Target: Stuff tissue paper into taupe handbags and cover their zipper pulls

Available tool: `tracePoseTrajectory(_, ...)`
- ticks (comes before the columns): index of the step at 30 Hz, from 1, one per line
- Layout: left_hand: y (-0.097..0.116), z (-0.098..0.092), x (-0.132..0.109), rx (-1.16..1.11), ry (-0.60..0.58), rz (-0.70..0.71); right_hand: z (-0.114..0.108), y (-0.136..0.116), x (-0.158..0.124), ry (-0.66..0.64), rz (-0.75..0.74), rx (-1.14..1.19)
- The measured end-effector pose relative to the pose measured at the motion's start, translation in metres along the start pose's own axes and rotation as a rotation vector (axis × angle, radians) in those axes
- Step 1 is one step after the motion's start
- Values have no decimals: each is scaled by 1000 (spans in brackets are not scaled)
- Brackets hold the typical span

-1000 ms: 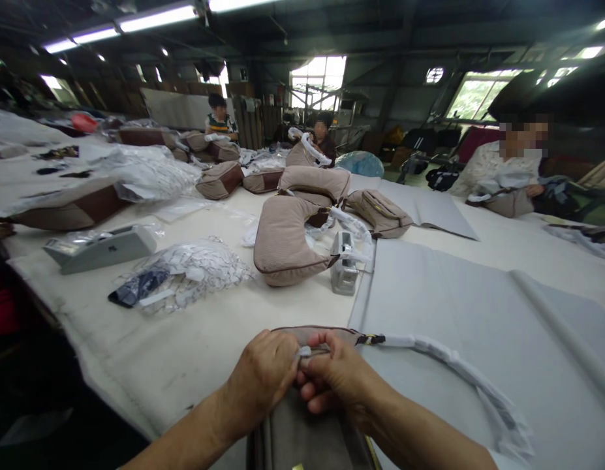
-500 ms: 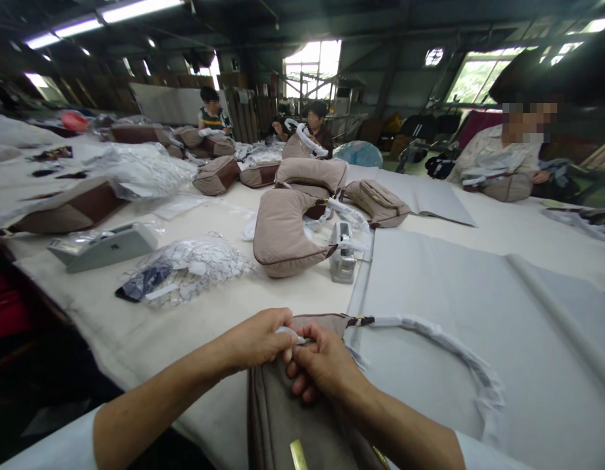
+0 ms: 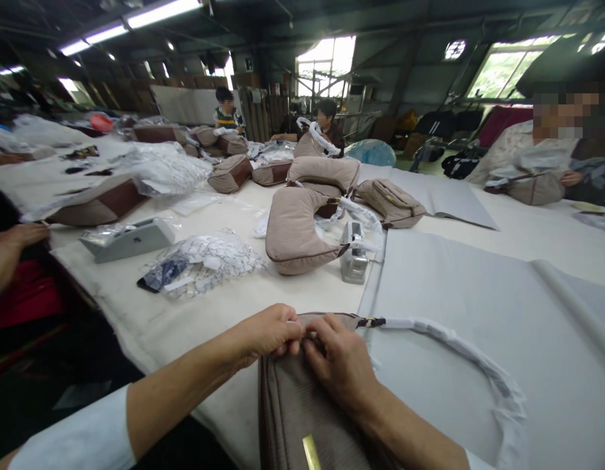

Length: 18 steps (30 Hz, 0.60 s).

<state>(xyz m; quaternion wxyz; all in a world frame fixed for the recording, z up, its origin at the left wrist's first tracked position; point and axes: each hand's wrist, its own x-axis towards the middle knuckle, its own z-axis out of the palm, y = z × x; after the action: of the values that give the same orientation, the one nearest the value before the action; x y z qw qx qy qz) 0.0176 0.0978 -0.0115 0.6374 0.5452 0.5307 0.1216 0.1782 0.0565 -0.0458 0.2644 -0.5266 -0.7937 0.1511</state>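
A taupe ribbed handbag (image 3: 295, 398) with dark brown trim lies on the table right in front of me, and a gold metal piece (image 3: 310, 452) shows on its near part. Its strap (image 3: 453, 339), wrapped in white material, curves out to the right. Over the bag's far end my left hand (image 3: 277, 331) is closed in a pinch, with a tiny pale bit at its fingertips. Facing it, my right hand (image 3: 339, 359) rests on the bag with thumb and forefinger bent together close to the left fingertips. What either pinch holds is hidden.
Beyond the bag stand a grey tape dispenser (image 3: 354, 258) and more taupe handbags (image 3: 295, 238). A second dispenser (image 3: 128, 240) and a clear plastic bag (image 3: 204, 264) lie left. Grey sheeting (image 3: 459, 281) covers the right side. A co-worker's hand (image 3: 13, 245) is at the left edge.
The white piece between my fingers has mostly gone from sight. My right hand's fingers have lifted and loosened slightly. The view has swung left, and a co-worker's hand has appeared there.
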Motion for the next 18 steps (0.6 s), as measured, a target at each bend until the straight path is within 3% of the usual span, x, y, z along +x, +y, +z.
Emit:
tracePoseTrajectory(5, 1, 5, -1, -78, -10, -105, 13, -5, 2, 112, -157, -284)
tracePoseTrajectory(11, 0, 11, -5, -43, 54, -142, 18, -5, 4, 225, -185, -397)
tracePoseTrajectory(18, -11, 13, -6, -67, 119, -78, 20, -6, 7, 72, -59, -442)
